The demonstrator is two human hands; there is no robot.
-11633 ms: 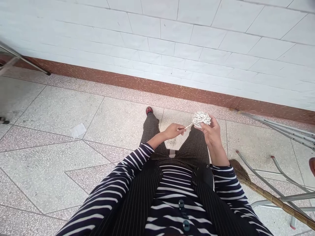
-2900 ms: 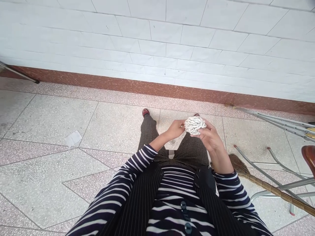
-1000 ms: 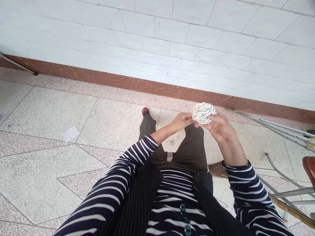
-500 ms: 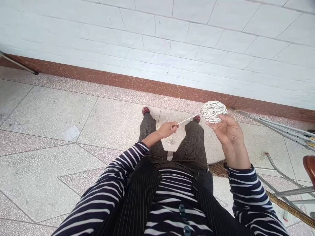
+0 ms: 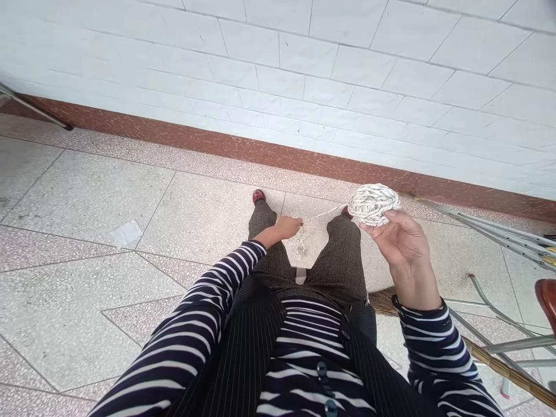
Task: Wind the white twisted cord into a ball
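A coiled bundle of white cord (image 5: 373, 204) with dark flecks is gripped between the thumb and fingers of my right hand (image 5: 402, 236), out in front of my right knee. From its left side a thin strand (image 5: 324, 214) runs across to my left hand (image 5: 284, 227), whose closed fingers pinch it between my knees. A loose tangle of the same cord (image 5: 299, 249) shows below my left hand, over the floor. The fingertips of my left hand are partly hidden.
A white tiled wall (image 5: 278, 69) with a red-brown skirting (image 5: 208, 137) stands ahead. A piece of white paper (image 5: 126, 234) lies on the floor. To the right are metal poles (image 5: 486, 223), a broom (image 5: 384, 300) and a metal-legged chair (image 5: 499, 318). Another metal leg (image 5: 39, 107) is at the left.
My left hand has shifted slightly left and down. The loose cord below it shows more clearly. The coil in my right hand has turned and moved slightly left and down.
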